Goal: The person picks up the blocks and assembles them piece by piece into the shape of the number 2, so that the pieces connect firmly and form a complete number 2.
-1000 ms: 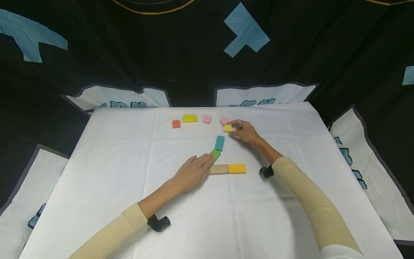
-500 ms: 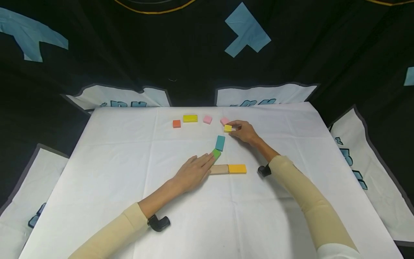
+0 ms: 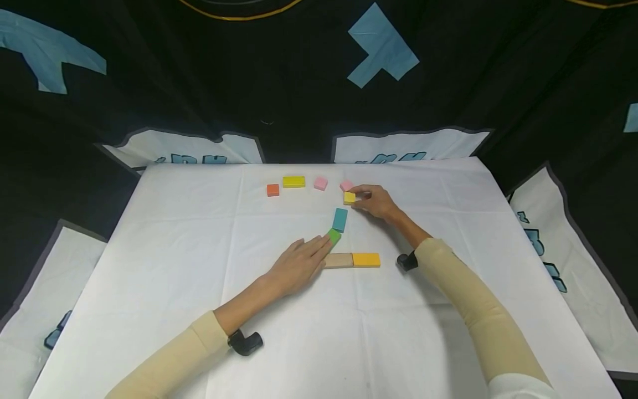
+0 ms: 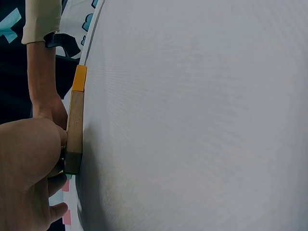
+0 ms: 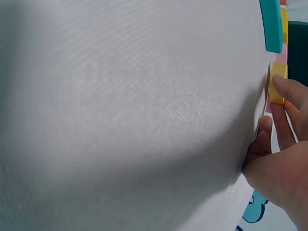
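Note:
My left hand (image 3: 297, 265) lies flat with its fingers straight, fingertips resting on the green block (image 3: 335, 236). Beside that hand lies a plain wooden block (image 3: 339, 260), end to end with an orange-yellow block (image 3: 366, 260); the wooden one's left end is hidden by the hand in the head view. A teal block (image 3: 340, 220) sits just beyond the green one, their corners close or touching. Farther back, my right hand (image 3: 375, 200) pinches a small yellow block (image 5: 278, 86) between thumb and fingers. A pink block (image 3: 346, 185) is right behind it.
Along the back of the white-covered table (image 3: 164, 238) lie a red-orange block (image 3: 272, 190), a longer yellow block (image 3: 294, 182) and another pink block (image 3: 320, 183). A black curtain (image 3: 299, 83) hangs behind the table.
The small yellow block in my right hand has shifted very slightly left. My left hand stays in place on the green block.

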A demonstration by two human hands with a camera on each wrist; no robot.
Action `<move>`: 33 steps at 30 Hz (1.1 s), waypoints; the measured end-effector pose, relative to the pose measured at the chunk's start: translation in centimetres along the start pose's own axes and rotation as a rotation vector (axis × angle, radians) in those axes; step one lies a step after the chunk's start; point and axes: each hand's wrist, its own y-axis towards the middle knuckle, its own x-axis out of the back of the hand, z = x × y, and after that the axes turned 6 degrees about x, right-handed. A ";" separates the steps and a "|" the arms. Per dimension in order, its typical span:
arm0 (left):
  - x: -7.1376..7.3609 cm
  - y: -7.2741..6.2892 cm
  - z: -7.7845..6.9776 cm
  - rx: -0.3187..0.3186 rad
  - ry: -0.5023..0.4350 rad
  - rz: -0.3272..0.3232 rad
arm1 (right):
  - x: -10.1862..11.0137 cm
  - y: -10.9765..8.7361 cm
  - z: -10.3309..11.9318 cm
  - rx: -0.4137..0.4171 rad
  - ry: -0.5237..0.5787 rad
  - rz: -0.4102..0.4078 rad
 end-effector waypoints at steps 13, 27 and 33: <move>0.1 0.0 -0.1 0.008 0.017 0.013 | -0.1 0.0 0.5 0.009 0.020 0.013; 0.3 0.1 -0.2 0.012 0.007 0.015 | -0.3 0.6 0.6 0.009 0.005 0.034; 0.3 0.1 -0.2 0.015 -0.001 0.023 | -0.6 0.7 0.9 0.024 -0.015 0.053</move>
